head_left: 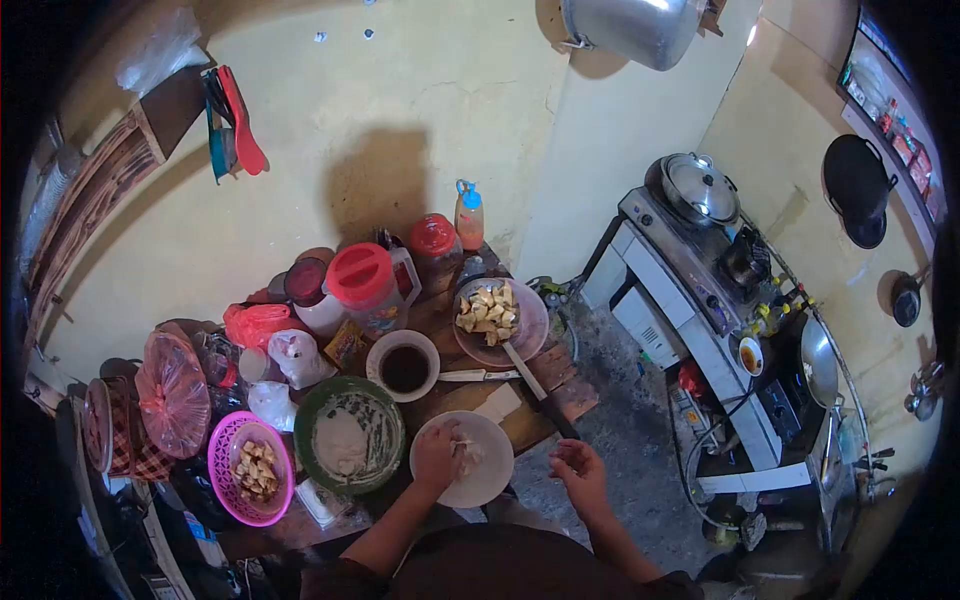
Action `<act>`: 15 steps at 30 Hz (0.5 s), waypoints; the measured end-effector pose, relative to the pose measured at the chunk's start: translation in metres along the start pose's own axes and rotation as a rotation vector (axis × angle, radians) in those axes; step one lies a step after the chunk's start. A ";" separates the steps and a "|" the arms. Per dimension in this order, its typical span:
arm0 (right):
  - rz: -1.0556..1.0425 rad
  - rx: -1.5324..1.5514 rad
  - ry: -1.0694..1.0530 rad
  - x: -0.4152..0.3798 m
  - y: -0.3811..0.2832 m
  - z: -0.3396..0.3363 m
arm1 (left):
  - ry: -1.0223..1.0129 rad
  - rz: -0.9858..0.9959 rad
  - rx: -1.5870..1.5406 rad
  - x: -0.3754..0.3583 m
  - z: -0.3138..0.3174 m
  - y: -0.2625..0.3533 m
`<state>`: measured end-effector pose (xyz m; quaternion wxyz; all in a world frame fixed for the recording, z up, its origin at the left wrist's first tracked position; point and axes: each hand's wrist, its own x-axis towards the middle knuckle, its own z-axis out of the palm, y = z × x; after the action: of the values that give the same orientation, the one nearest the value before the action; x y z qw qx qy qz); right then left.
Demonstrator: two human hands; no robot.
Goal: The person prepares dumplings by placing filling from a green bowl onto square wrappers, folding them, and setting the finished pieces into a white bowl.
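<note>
Two bare hands are in front of you. Your left hand [440,455] reaches into the white bowl [495,445] at the table's [555,385] near edge — its fingertips are at some pale matter inside, but you cannot tell whether they grip any. Your right hand [580,475] is loosely curled with fingers apart, near the black handle of a long utensil [532,377] that slants from the pink plate [537,320] of golden chunks. Left of your bowl sits the green basin [306,425] of whitish paste; beyond, a bowl of dark liquid [404,369].
</note>
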<state>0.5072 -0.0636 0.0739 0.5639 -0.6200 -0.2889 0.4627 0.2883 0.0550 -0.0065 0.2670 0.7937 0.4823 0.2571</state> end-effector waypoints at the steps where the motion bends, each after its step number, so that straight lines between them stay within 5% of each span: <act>1: 0.000 -0.003 -0.005 0.002 0.000 -0.006 | -0.018 0.004 0.171 0.000 0.003 0.003; 15: 0.033 -0.049 -0.211 0.023 -0.005 -0.031 | 0.035 0.003 0.432 -0.002 0.034 -0.007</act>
<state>0.5449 -0.0560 0.0714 0.5076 -0.5861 -0.3477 0.5273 0.3061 0.0501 -0.0359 0.0820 0.8286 0.5296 0.1621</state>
